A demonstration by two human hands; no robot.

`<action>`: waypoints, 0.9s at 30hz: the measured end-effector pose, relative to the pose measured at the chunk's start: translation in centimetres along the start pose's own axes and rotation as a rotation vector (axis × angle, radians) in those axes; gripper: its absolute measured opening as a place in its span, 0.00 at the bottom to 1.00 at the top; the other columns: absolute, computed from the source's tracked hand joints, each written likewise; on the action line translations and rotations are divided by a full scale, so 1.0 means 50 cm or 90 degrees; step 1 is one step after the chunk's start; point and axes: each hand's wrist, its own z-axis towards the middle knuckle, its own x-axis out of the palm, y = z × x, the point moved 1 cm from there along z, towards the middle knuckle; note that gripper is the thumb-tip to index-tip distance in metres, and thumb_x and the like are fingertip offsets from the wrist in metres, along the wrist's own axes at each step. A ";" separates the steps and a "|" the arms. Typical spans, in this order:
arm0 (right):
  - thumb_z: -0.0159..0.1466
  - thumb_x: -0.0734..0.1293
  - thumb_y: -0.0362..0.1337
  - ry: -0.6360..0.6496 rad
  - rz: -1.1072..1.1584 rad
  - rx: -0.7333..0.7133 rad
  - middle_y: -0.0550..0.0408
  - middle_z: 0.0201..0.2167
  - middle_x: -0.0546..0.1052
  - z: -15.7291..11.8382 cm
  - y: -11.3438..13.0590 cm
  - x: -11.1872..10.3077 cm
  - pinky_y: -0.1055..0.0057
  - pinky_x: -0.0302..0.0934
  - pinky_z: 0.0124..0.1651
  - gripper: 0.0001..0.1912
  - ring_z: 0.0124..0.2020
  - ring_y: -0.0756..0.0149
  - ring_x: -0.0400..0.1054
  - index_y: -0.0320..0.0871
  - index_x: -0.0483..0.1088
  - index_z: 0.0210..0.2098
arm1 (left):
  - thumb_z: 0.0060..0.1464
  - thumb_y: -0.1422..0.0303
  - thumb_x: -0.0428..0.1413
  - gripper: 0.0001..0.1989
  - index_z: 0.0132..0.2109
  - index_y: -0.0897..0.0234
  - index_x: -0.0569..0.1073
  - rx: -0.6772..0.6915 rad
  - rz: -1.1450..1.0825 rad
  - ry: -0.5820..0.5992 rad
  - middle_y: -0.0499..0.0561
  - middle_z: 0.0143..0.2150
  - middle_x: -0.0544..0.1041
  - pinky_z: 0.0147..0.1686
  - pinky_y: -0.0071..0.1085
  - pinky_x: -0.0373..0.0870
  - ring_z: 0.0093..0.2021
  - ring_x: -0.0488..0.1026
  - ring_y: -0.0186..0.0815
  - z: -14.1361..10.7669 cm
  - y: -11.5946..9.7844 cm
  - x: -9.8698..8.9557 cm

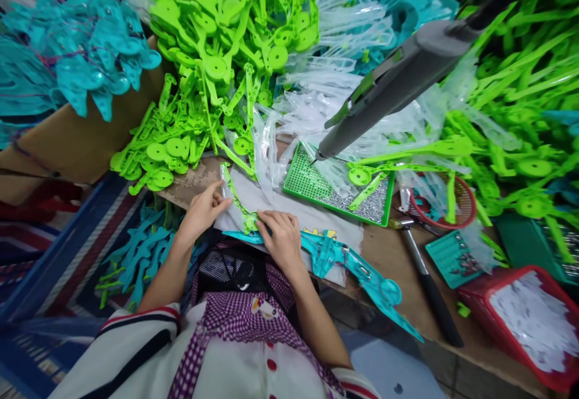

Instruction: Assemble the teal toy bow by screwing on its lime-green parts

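My left hand [201, 211] pinches the edge of a clear plastic piece [233, 212] at the table's front edge. Along that piece lies a slim bright-green plastic part [235, 193] with a rounded lower end. My right hand [283, 239] has its fingers closed at this rounded end; its fingertips are partly hidden. Beneath my right hand, a long teal plastic piece [362, 269] stretches to the right and over the table edge. A whitish cloth [294, 212] lies under the work.
A grey electric screwdriver [393, 79] hangs above a green tray [337, 206] of small metal screws. Green parts [217, 37] and clear parts [325, 91] are heaped behind. Rightward are a hammer [427, 278], a red basket [470, 203] and a red bin [488, 302].
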 end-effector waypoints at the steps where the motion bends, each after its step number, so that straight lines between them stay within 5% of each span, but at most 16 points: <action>1: 0.70 0.60 0.41 0.001 -0.002 -0.001 0.52 0.43 0.81 0.000 0.000 0.000 0.63 0.55 0.50 0.14 0.46 0.64 0.72 0.46 0.74 0.48 | 0.53 0.56 0.58 0.28 0.58 0.63 0.69 0.006 0.004 -0.001 0.46 0.31 0.74 0.33 0.30 0.70 0.28 0.70 0.33 0.000 0.005 0.001; 4: 0.70 0.60 0.40 -0.002 -0.007 -0.006 0.52 0.42 0.81 0.000 0.000 -0.001 0.63 0.55 0.50 0.13 0.46 0.64 0.72 0.46 0.74 0.48 | 0.55 0.54 0.57 0.28 0.59 0.64 0.69 0.041 0.034 -0.015 0.53 0.43 0.76 0.39 0.33 0.72 0.34 0.73 0.35 0.003 0.021 0.002; 6: 0.70 0.60 0.40 -0.006 -0.009 -0.011 0.52 0.42 0.81 0.001 0.000 -0.001 0.63 0.54 0.49 0.13 0.45 0.64 0.72 0.45 0.74 0.47 | 0.56 0.53 0.56 0.30 0.61 0.63 0.67 0.075 0.069 -0.016 0.59 0.57 0.71 0.48 0.37 0.71 0.47 0.74 0.41 0.008 0.028 -0.001; 10: 0.70 0.60 0.39 -0.020 -0.014 -0.023 0.53 0.41 0.81 0.000 -0.001 -0.001 0.64 0.54 0.49 0.13 0.45 0.65 0.72 0.44 0.74 0.47 | 0.58 0.51 0.53 0.34 0.67 0.58 0.59 0.109 0.153 0.058 0.61 0.70 0.58 0.65 0.51 0.52 0.69 0.55 0.50 0.024 0.032 -0.016; 14: 0.70 0.60 0.40 -0.034 -0.019 -0.032 0.53 0.42 0.81 -0.001 -0.002 0.003 0.65 0.54 0.49 0.13 0.45 0.66 0.71 0.44 0.74 0.47 | 0.59 0.50 0.53 0.32 0.65 0.59 0.62 0.123 0.208 0.114 0.60 0.70 0.58 0.66 0.50 0.49 0.70 0.54 0.49 0.039 0.034 -0.027; 27: 0.70 0.60 0.38 -0.049 -0.054 -0.059 0.52 0.42 0.81 0.001 -0.002 0.009 0.65 0.56 0.49 0.13 0.45 0.64 0.71 0.43 0.74 0.48 | 0.56 0.48 0.56 0.30 0.61 0.56 0.66 0.121 0.231 0.107 0.59 0.69 0.61 0.62 0.63 0.50 0.65 0.59 0.57 0.054 0.029 -0.037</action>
